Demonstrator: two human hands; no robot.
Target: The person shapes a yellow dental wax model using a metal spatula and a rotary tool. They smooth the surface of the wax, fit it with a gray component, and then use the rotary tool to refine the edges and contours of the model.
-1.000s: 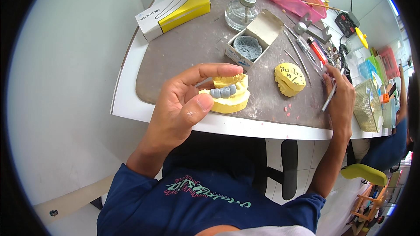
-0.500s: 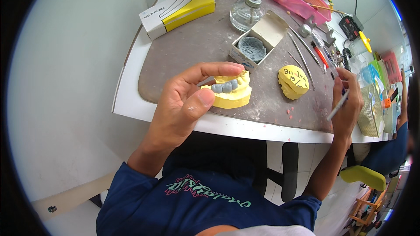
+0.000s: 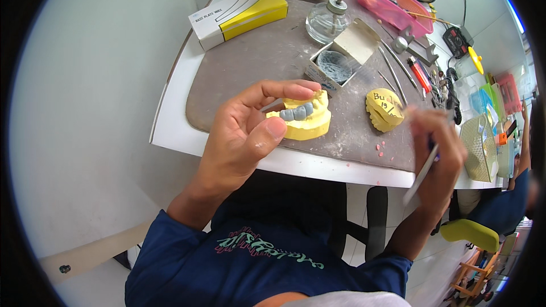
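My left hand (image 3: 239,131) holds a yellow plaster dental model (image 3: 307,129) between thumb and fingers above the table's near edge. Grey wax teeth (image 3: 297,112) sit along its ridge, facing my thumb. To the right, my right hand (image 3: 441,142), smeared by motion, is closed around a slim pale-handled tool (image 3: 420,179) that points down toward me. A blurred, see-through brush (image 3: 364,77) reaches from its fingertips toward the small wax box. Between the hands a second yellow plaster model (image 3: 385,110) with handwriting lies on the mat.
Beyond the models stand an open box of grey wax (image 3: 334,67), a glass spirit burner (image 3: 328,21) and a yellow-white carton (image 3: 239,16). Metal tools (image 3: 393,74), a red lighter (image 3: 419,75), a pink basket (image 3: 392,5) and a woven basket (image 3: 479,148) are rightward. A person (image 3: 500,199) sits far right.
My right hand has taken up the brush from among the tools and swung left toward the models. The left hand with its model has hardly moved; the view has shifted slightly.
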